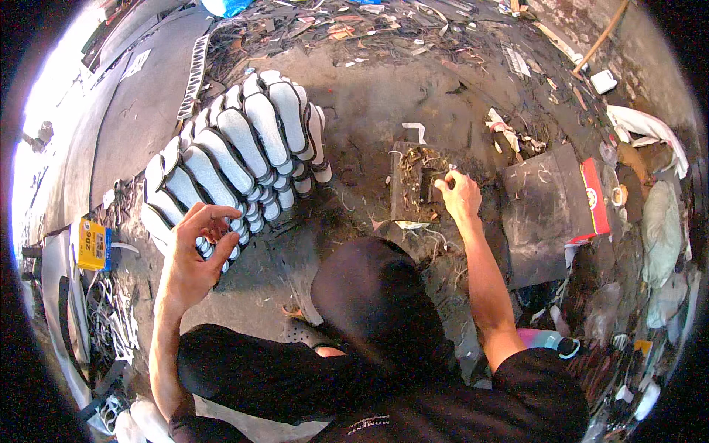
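Stacks of white shoe soles with black edges stand on the ground at the left, leaning in overlapping rows. My left hand is at their near side, thumb and fingers curved apart with a gap between them, and nothing shows in its grasp. Out to the right, my right hand has its thumb and fingertips pressed together over the edge of a small dark board. Bits of brownish debris cover that board. Whatever the right fingertips pinch is too small to make out.
A yellow and blue box stands at the far left above white strips. Right of my right hand lies a dark flat sheet beside a red box edge. Scraps litter the far ground; a bottle lies near my right elbow.
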A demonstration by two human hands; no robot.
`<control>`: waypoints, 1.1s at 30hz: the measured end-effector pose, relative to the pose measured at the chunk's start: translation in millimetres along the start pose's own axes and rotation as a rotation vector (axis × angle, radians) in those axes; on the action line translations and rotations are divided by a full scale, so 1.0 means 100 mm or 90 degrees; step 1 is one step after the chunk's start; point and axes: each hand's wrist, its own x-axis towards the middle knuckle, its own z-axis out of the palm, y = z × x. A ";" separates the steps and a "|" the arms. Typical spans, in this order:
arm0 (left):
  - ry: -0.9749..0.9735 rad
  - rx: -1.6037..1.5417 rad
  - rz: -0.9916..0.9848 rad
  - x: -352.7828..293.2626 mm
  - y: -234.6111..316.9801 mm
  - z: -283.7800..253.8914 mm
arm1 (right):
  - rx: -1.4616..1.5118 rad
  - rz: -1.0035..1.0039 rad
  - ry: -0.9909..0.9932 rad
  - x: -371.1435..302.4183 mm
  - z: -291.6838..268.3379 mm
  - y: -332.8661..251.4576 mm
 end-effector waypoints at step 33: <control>0.015 0.027 -0.008 0.00 -0.07 -0.08 | 1.236 0.458 -0.263 -0.83 1.37 0.08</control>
